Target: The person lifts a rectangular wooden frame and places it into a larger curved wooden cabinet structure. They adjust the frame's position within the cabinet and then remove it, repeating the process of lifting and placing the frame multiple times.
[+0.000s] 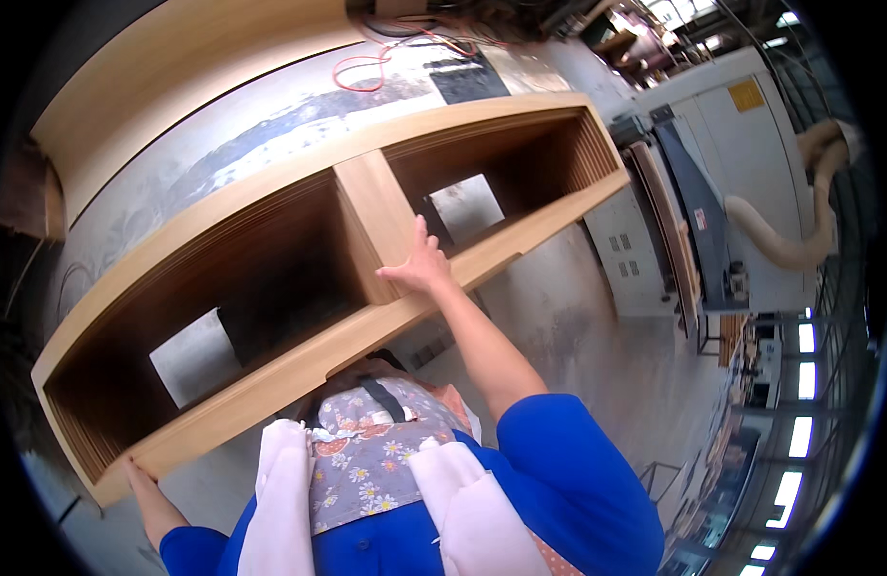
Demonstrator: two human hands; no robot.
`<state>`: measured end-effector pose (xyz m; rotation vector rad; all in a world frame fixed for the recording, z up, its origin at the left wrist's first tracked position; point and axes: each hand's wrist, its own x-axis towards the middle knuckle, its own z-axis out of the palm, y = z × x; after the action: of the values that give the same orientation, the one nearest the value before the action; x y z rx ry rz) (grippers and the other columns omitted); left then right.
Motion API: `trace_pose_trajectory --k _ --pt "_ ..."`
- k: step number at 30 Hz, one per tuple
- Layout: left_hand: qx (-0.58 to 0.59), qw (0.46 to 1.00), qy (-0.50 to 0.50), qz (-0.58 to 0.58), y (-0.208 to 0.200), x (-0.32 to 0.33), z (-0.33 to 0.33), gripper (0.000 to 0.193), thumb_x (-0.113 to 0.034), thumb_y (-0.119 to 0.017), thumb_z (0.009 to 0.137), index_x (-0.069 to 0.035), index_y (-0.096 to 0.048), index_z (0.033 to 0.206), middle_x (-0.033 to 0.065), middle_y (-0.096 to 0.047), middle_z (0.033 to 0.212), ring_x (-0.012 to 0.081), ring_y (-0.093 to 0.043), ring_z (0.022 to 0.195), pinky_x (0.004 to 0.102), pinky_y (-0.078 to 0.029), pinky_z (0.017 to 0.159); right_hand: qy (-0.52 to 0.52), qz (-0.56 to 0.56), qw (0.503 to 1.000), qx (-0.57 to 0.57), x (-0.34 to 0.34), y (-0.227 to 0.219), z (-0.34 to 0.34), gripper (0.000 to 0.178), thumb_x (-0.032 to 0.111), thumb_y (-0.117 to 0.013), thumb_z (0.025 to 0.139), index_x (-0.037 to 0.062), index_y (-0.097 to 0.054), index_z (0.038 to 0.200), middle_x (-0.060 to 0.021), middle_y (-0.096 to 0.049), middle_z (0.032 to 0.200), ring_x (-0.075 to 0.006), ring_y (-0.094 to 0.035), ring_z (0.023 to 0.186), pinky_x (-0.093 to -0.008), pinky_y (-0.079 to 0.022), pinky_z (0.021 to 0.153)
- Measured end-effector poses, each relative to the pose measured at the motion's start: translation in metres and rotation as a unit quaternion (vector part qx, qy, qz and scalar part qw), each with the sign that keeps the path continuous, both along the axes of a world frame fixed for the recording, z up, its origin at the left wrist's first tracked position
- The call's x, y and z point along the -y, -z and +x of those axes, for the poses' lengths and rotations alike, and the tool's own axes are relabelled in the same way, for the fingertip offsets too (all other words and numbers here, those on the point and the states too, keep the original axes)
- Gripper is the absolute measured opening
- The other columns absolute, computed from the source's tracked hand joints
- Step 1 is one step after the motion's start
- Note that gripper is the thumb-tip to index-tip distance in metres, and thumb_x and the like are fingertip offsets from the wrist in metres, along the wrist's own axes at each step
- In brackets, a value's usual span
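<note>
A long open wooden cabinet frame stretches across the view in front of me. A broad middle divider splits it into two deep compartments, each with a rectangular opening in its base. My left hand grips the near rail by the left corner, with part of its fingers hidden behind the edge. Fingers spread, my right hand rests where the divider meets the near rail, and it holds nothing.
Beyond the frame lies a large pale wood panel, with a thin red cord on the scuffed surface nearby. A big grey machine with a beige hose stands at the right. Racks and stacked material line the lower right.
</note>
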<state>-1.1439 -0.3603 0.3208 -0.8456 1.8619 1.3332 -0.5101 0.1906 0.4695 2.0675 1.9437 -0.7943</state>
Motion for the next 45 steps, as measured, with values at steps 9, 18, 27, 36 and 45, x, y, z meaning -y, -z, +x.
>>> trace_pose_trajectory --k 9,18,27,36,45 --pt "-0.044 0.984 -0.028 -0.168 -0.017 -0.030 0.014 0.047 -0.048 -0.047 0.085 -0.011 -0.056 0.111 0.0100 -0.063 0.108 0.0298 -0.062 0.095 0.0498 -0.051 0.082 -0.001 -0.011 1.000 0.011 0.005 0.002 -0.002 0.127 0.050 -0.078 0.058 0.0129 0.005 0.146 -0.0227 -0.040 0.129 -0.0375 -0.051 0.112 -0.0427 -0.043 0.096" --pt "0.026 0.999 -0.032 0.015 0.013 0.011 -0.018 0.056 -0.051 -0.054 0.081 -0.009 -0.053 0.118 0.0113 -0.057 0.119 0.0316 -0.059 0.102 0.0477 -0.050 0.086 -0.025 -0.008 1.000 0.015 0.000 0.005 -0.004 0.129 0.054 -0.079 0.056 0.0097 0.002 0.146 -0.0249 -0.041 0.130 -0.0378 -0.050 0.114 -0.0424 -0.042 0.097" --pt "-0.267 0.813 0.124 -0.502 -0.096 -0.119 0.082 0.087 -0.063 -0.065 0.071 0.005 -0.050 0.122 0.0249 -0.051 0.125 0.0359 -0.053 0.109 0.0410 -0.045 0.090 0.110 0.286 0.906 -0.290 0.028 0.003 0.097 0.060 0.020 -0.069 0.075 0.0032 -0.046 0.127 -0.0192 -0.055 0.116 -0.0318 -0.053 0.109 -0.0385 -0.043 0.094" --pt "-0.619 0.641 0.449 -0.065 -0.195 -0.372 0.340 0.056 -0.028 -0.064 0.086 0.004 -0.046 0.127 0.0195 -0.049 0.130 0.0286 -0.045 0.122 0.0363 -0.033 0.104 0.527 0.170 0.634 -0.541 0.047 0.054 0.304 0.035 0.014 -0.059 0.087 0.0024 -0.051 0.119 -0.0068 -0.065 0.094 -0.0114 -0.062 0.078 -0.0228 -0.049 0.066" --pt "-0.541 0.376 0.729 0.187 -0.201 -0.550 0.684 0.068 -0.017 -0.070 0.079 0.001 -0.036 0.134 0.0211 -0.038 0.139 0.0321 -0.034 0.132 0.0380 -0.028 0.108 0.445 0.143 0.732 -0.496 0.022 0.043 0.403 0.030 0.009 -0.063 0.081 -0.0018 -0.058 0.108 -0.0021 -0.063 0.079 -0.0059 -0.056 0.067 -0.0192 -0.044 0.057"
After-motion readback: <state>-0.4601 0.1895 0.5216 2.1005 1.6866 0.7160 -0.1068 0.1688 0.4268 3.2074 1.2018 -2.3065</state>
